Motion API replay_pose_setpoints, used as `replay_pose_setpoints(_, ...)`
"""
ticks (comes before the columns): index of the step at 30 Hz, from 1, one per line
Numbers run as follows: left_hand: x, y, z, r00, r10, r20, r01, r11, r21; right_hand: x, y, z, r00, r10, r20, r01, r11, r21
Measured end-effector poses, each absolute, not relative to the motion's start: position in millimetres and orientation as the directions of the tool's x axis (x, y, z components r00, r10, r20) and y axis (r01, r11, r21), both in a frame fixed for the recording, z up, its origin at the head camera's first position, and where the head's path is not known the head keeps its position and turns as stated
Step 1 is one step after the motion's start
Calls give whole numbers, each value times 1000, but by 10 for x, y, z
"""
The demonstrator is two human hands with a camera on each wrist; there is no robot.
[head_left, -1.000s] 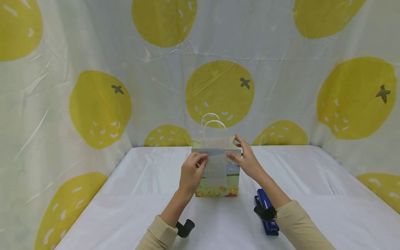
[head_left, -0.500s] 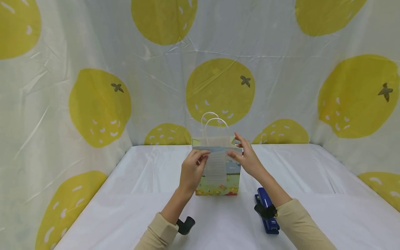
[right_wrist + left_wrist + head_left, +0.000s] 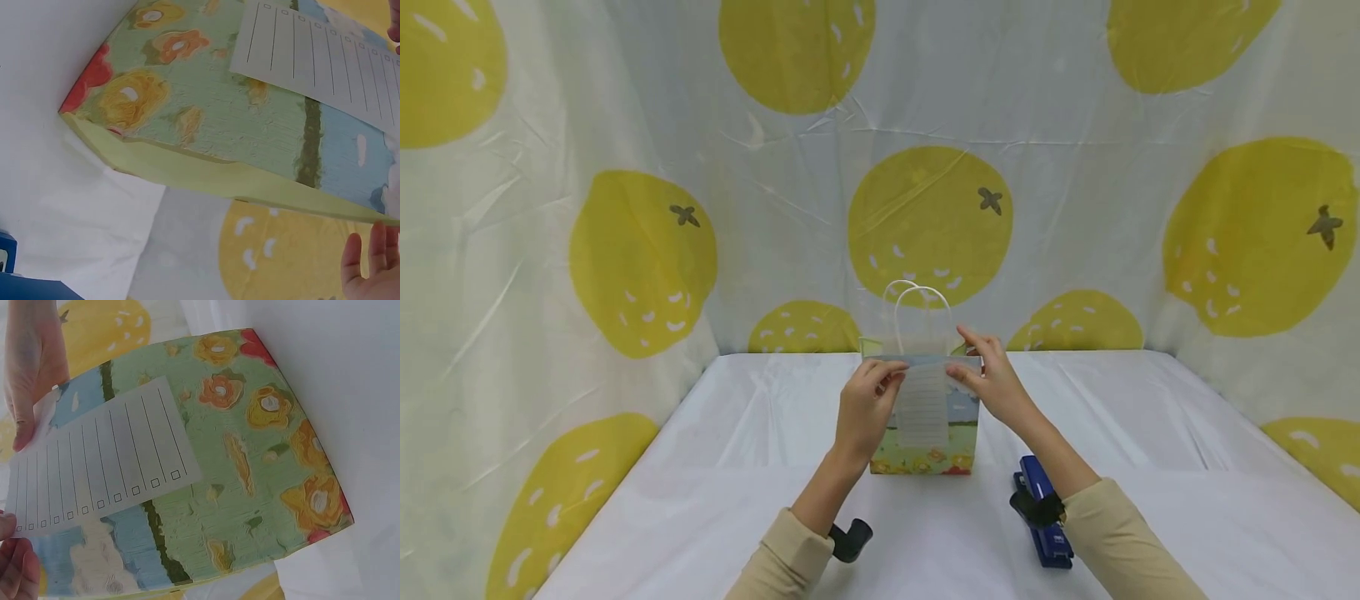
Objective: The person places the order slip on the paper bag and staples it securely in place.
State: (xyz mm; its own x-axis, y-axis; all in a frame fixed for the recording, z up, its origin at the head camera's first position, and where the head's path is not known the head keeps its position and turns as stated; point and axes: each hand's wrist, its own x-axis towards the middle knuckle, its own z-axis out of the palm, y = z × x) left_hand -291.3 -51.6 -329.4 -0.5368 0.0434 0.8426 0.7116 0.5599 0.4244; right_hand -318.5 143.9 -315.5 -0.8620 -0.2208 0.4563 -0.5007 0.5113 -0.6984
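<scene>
A small paper bag (image 3: 958, 437) with a painted flower pattern and white handles (image 3: 922, 292) stands upright on the table. Against its front lies a white lined checklist sheet (image 3: 922, 412), with small boxes along one edge in the left wrist view. My left hand (image 3: 868, 410) pinches the top left of the sheet at the bag's rim. With the thumb in front and fingers at the side and behind, my right hand (image 3: 996, 387) holds the bag's upper right edge. Those right fingers (image 3: 375, 269) show beside the bag's pale green side in the right wrist view.
A blue stapler (image 3: 1051, 546) lies on the white-covered table (image 3: 760, 492), partly under my right wrist and its black camera mount (image 3: 1036, 508). A lemon-print curtain (image 3: 790, 217) hangs behind and on both sides.
The front handle has tilted slightly right, and the two handles look closer together. The sheet and my left hand have shifted a little to the right. My right hand keeps its hold.
</scene>
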Motion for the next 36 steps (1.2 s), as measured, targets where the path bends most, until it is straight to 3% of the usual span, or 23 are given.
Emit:
replay_pose_setpoints(8, -2940, -500, -3259, -499, 30, 866, 732, 549, 403, -3193, 1421, -3137, -852, -209, 480, -513, 516, -686)
replay_pose_setpoints(18, -2975, -477, -3292, -551, 20, 835, 703, 551, 450, -3204, 1411, -3158, -876, -192, 442, -476, 495, -727)
replay_pose_setpoints(36, -2974, -454, -3302, -530, 28, 848, 693, 591, 414, -3175, 1415, -3160, -902, -177, 393, -427, 498, -755)
